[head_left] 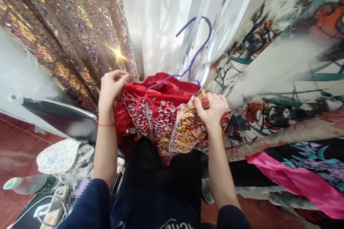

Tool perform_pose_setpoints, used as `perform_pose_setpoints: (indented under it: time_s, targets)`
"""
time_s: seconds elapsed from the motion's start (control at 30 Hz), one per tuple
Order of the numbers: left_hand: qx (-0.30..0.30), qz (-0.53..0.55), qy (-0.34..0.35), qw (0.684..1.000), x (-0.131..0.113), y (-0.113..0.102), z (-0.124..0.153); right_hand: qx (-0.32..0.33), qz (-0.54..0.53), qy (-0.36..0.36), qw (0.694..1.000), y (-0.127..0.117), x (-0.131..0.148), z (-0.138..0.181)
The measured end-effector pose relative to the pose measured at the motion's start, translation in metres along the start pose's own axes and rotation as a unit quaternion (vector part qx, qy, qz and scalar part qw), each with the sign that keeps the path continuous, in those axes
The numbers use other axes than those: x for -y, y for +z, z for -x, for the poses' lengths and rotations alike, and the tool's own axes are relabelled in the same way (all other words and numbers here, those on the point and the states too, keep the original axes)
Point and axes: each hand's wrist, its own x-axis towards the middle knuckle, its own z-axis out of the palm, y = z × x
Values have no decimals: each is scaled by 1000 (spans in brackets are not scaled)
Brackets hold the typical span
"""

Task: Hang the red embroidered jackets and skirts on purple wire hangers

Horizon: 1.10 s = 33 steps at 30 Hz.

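Note:
A red garment [163,118] with silver and gold embroidery lies across my lap, its open top edge facing up and away from me. My left hand [114,84] pinches the left corner of that edge, beside a thin red tie knotted into a bow [146,100]. On the right, my right hand [213,109] grips the gold-embroidered side, thumb toward me and fingers behind. A purple hanger [191,62] has its arms inside the garment's opening, and its hook stands up free behind it. The lower ends of the hanger's arms are hidden by cloth.
Gold sequined fabric [80,28] hangs at the left and floral cloth [268,71] at the right. White curved bars [231,18] stand behind the hanger. Lower left are a dark chair back [64,118], a dotted white cap [57,155] and a plastic bottle [32,184]. Pink cloth [301,182] lies lower right.

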Motion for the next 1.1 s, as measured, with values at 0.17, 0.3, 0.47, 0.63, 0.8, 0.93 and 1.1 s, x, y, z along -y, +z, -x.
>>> perform_pose_setpoints:
  time_s: [0.17,0.3,0.47,0.63,0.8,0.93,1.1]
  targets:
    - [-18,59,218,974,-52,20,53,25,28,-1,999,-9,12,13]
    - [-71,15,438,896,-104,51,92,33,60,-1,998,-12,18,18]
    - [8,-93,516,851,-125,90,89,67,105,-13,992,-32,26,22]
    - [19,-108,504,857,-117,100,77,102,137,-39,985,-72,34,40]
    - [-8,-118,525,843,-113,92,76,90,126,-49,987,-97,34,56]
    - [1,-121,516,848,-112,97,70,55,133,-23,989,-107,25,58]
    - [20,-94,497,863,-113,106,66,2,167,40,985,-133,12,61]
